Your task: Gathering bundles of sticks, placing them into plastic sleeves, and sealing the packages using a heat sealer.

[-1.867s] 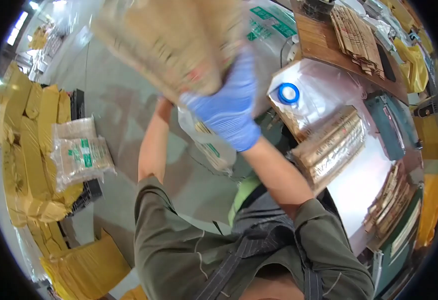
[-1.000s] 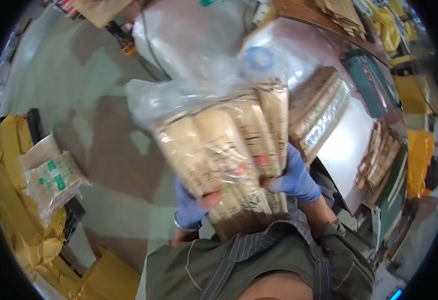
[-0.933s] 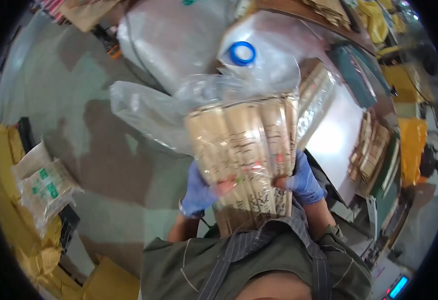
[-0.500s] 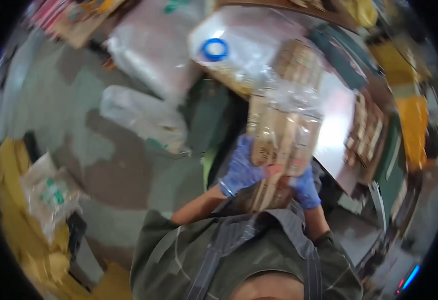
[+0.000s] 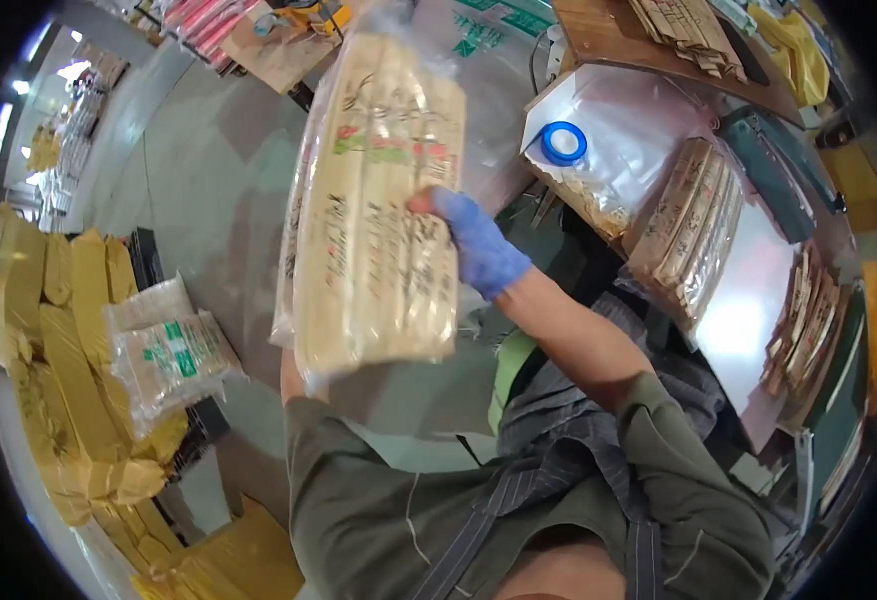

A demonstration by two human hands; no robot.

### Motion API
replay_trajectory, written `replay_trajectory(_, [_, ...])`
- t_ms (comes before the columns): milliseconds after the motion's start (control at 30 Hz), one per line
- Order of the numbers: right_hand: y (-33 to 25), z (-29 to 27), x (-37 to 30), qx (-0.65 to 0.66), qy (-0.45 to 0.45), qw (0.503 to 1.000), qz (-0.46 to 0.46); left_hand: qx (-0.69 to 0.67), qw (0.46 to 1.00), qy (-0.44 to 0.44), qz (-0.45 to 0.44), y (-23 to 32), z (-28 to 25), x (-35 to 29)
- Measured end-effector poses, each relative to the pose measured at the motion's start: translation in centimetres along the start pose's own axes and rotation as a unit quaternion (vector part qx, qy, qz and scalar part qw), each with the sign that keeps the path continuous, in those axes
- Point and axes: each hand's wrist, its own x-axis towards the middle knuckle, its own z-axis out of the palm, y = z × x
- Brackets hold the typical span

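Observation:
A clear plastic bag of long, flat, light-brown printed packets [image 5: 378, 230] is held up left of the middle, its long side upright. My right hand [image 5: 480, 240], in a blue glove with a bare thumb tip, grips the bag's right edge. Only a bit of my left forearm shows below the bag; the bag hides my left hand and its fingers. Part of a second plastic-wrapped layer [image 5: 288, 225] shows along the bag's left side. A similar bagged pack [image 5: 693, 220] lies on the worktable [image 5: 748, 315] to the right.
A blue tape roll [image 5: 563, 144] sits on the table's plastic-covered part. Loose brown packets [image 5: 808, 320] lie at its right. Yellow-wrapped parcels [image 5: 78, 360] are stacked at left, beside a clear bag with green print [image 5: 180, 352]. A brown board [image 5: 648, 50] holds more packets at the back.
The bagged packets have moved from over my lap, in front of the table, up and left. My right hand has gone with them; my left hand has passed out of sight behind.

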Motion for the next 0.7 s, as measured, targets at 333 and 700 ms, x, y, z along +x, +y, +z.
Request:
replay_trajectory(333, [2.0, -3.0, 5.8, -0.449, 0.223, 0.838, -0.215, -0.062, 0.948, -0.312, 0.002, -1.1, 0.7, -3.2])
replay_trajectory(700, [5.3, -13.2, -1.7, -0.635, 0.057, 0.762, -0.117, 0.206, 0.95, -0.235, 0.033, -1.1, 0.2, -10.2])
